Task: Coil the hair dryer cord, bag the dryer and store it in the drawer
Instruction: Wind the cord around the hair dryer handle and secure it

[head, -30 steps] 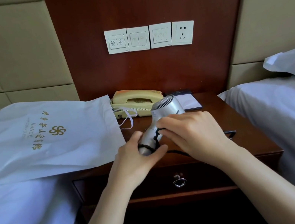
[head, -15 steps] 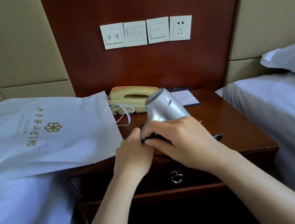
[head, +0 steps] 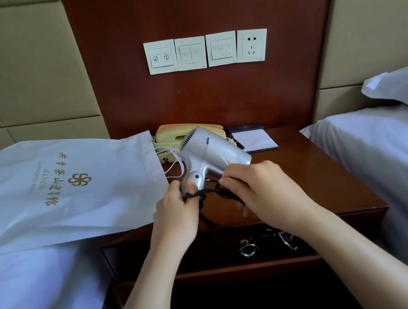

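The left hand (head: 175, 213) grips the hair dryer (head: 213, 152) by its handle above the nightstand (head: 322, 175); the right hand (head: 263, 190) pinches the partly wound cord (head: 204, 193); coiling looks unfinished; the bag (head: 18, 212) lies unused; the drawer (head: 213, 249) is closed.

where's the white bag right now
In the head view the white bag lies flat on the left, on the bed. Its handle end overlaps the left edge of the nightstand, beside the phone.
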`<state>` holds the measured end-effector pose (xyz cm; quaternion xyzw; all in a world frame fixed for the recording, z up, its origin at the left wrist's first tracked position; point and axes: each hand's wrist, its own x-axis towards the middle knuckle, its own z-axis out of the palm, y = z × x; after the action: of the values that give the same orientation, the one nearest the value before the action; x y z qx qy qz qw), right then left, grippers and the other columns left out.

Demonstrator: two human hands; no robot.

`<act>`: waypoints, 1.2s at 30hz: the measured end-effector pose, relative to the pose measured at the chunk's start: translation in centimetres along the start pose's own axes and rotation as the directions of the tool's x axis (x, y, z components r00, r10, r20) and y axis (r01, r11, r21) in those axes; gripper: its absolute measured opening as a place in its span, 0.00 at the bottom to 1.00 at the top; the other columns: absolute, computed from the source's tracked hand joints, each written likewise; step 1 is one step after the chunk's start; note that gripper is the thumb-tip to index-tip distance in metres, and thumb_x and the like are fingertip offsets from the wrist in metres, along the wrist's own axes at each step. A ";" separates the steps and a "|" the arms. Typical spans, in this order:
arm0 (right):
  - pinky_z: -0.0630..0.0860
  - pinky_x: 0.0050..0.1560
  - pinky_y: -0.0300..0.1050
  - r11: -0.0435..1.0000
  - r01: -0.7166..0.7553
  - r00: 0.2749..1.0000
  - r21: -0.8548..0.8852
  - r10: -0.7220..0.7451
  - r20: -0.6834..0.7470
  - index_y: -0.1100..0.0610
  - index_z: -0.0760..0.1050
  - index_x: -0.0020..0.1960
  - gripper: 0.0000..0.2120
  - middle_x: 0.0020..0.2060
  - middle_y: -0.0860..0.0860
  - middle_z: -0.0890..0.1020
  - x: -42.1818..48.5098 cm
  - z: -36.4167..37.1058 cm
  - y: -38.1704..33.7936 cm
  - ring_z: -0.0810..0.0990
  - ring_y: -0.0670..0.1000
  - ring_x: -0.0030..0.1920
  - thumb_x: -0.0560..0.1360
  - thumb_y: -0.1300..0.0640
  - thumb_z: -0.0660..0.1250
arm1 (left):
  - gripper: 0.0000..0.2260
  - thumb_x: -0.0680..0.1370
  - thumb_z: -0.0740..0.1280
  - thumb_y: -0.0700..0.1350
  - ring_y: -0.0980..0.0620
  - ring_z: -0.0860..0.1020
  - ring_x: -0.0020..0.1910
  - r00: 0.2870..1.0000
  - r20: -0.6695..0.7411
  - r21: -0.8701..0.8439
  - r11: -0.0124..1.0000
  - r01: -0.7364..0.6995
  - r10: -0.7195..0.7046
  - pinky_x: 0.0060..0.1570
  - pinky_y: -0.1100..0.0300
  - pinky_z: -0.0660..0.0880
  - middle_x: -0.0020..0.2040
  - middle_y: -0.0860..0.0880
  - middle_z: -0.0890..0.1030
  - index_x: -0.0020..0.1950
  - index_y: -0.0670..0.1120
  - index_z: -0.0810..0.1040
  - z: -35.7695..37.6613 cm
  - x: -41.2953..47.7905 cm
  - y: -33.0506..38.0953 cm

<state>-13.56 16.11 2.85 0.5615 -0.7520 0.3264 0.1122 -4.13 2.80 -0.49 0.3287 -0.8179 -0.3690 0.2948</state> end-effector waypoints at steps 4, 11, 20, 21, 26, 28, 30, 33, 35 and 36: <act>0.69 0.32 0.47 0.990 -0.045 0.992 -0.132 0.029 -0.120 0.51 0.65 0.34 0.16 0.26 0.51 0.74 0.3 -0.8 1.3 0.75 0.58 0.30 0.78 0.45 0.57 | 0.16 0.80 0.53 0.56 0.41 0.70 0.38 0.999 0.003 0.138 0.989 -0.046 0.046 0.38 0.53 0.65 0.33 0.48 0.70 0.35 0.49 0.61 -0.3 0.1 -0.1; 0.61 0.29 0.46 0.983 -0.136 0.981 -0.122 0.117 -0.154 0.50 0.61 0.28 0.21 0.22 0.48 0.65 0.5 -2.1 4.3 0.65 0.50 0.27 0.76 0.46 0.62 | 0.13 0.80 0.53 0.54 0.41 0.69 0.40 0.997 -0.051 0.252 0.967 -0.045 0.059 0.40 0.53 0.66 0.38 0.46 0.71 0.44 0.46 0.65 -1.4 0.7 -0.9; 0.59 0.27 0.44 0.927 -0.326 0.908 -0.188 0.251 -0.335 0.51 0.60 0.27 0.23 0.22 0.48 0.67 0.1 -3.5 9.3 0.69 0.57 0.30 0.77 0.47 0.61 | 0.16 0.79 0.52 0.56 0.38 0.75 0.41 0.994 -0.108 0.241 0.970 0.032 -0.006 0.41 0.49 0.74 0.42 0.42 0.77 0.44 0.44 0.69 -3.0 1.5 -2.7; 0.60 0.27 0.44 0.913 -0.365 0.890 -0.181 0.286 -0.355 0.52 0.61 0.26 0.23 0.22 0.47 0.67 0.0 -3.8 9.9 0.70 0.58 0.31 0.77 0.46 0.61 | 0.16 0.79 0.52 0.56 0.38 0.76 0.40 0.994 -0.111 0.217 0.975 0.047 -0.023 0.41 0.47 0.77 0.41 0.42 0.77 0.44 0.45 0.69 -3.3 1.7 -3.0; 0.67 0.32 0.46 0.816 -0.505 0.849 -0.280 0.411 -0.331 0.57 0.72 0.32 0.22 0.26 0.52 0.73 -0.6 -3.1 12.4 0.75 0.62 0.36 0.76 0.41 0.60 | 0.15 0.80 0.53 0.53 0.39 0.77 0.41 0.980 -0.116 0.087 0.981 0.175 -0.164 0.32 0.50 0.79 0.41 0.41 0.77 0.47 0.44 0.73 -3.8 2.1 -3.8; 0.66 0.34 0.45 0.796 -0.476 0.877 -0.373 0.404 -0.259 0.55 0.70 0.32 0.22 0.30 0.53 0.75 -0.5 -2.0 12.1 0.77 0.62 0.39 0.75 0.39 0.60 | 0.15 0.80 0.54 0.52 0.41 0.77 0.38 0.962 -0.091 -0.063 0.965 0.253 -0.259 0.27 0.57 0.74 0.40 0.41 0.77 0.49 0.43 0.74 -3.0 2.1 -3.3; 0.64 0.35 0.45 0.786 -0.429 0.903 -0.446 0.391 -0.180 0.53 0.70 0.33 0.20 0.34 0.55 0.77 -0.1 -1.0 11.2 0.79 0.62 0.43 0.75 0.39 0.60 | 0.16 0.80 0.54 0.53 0.43 0.76 0.34 0.944 -0.063 -0.198 0.931 0.307 -0.325 0.26 0.59 0.71 0.39 0.41 0.77 0.49 0.43 0.74 -1.8 2.2 -2.4; 0.64 0.37 0.44 0.767 -0.362 0.921 -0.530 0.382 -0.077 0.54 0.77 0.42 0.17 0.42 0.55 0.81 0.6 0.0 9.5 0.79 0.61 0.48 0.76 0.41 0.61 | 0.19 0.80 0.54 0.55 0.42 0.76 0.36 0.943 -0.053 -0.261 0.917 0.303 -0.327 0.24 0.61 0.70 0.43 0.39 0.78 0.50 0.42 0.75 0.2 2.3 -1.0; 0.65 0.37 0.44 0.778 -0.321 0.928 -0.539 0.373 -0.015 0.54 0.77 0.44 0.15 0.43 0.54 0.81 0.5 0.7 8.8 0.78 0.61 0.48 0.76 0.43 0.61 | 0.18 0.80 0.52 0.55 0.42 0.77 0.38 0.956 -0.056 -0.243 0.933 0.265 -0.287 0.24 0.60 0.73 0.45 0.40 0.77 0.51 0.42 0.73 1.4 2.2 0.0; 0.65 0.36 0.44 0.793 -0.311 0.929 -0.524 0.370 0.009 0.54 0.77 0.43 0.15 0.42 0.54 0.81 0.3 1.0 8.6 0.78 0.61 0.47 0.76 0.43 0.61 | 0.17 0.81 0.52 0.55 0.43 0.76 0.37 0.961 -0.052 -0.242 0.937 0.251 -0.271 0.25 0.58 0.75 0.44 0.41 0.76 0.51 0.43 0.72 1.9 2.1 0.5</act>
<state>-21.36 16.58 -0.90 0.3834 -0.9053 0.0973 0.1551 -6.93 2.29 -0.68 0.4126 -0.7048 -0.4842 0.3140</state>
